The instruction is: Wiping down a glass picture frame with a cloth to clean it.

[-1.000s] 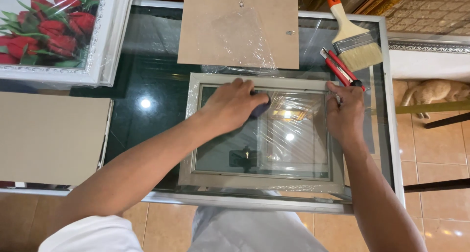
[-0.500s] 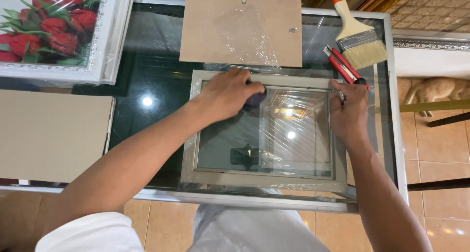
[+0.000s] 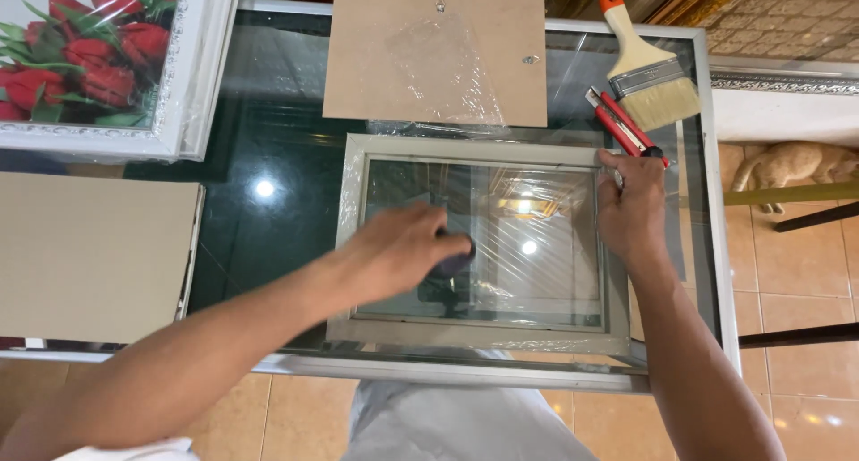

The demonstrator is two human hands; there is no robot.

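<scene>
Down from the top rail, left hand point(image 3: 400, 251) presses dark pad point(image 3: 455, 262) mid-glass of frame point(image 3: 483, 334).

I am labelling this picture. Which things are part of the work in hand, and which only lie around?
In use:
left hand on small dark object
right hand steadying grey plastic-wrapped picture frame

Lying about:
brown backing board
orange-handled paintbrush
red utility knife
framed rose picture
</scene>
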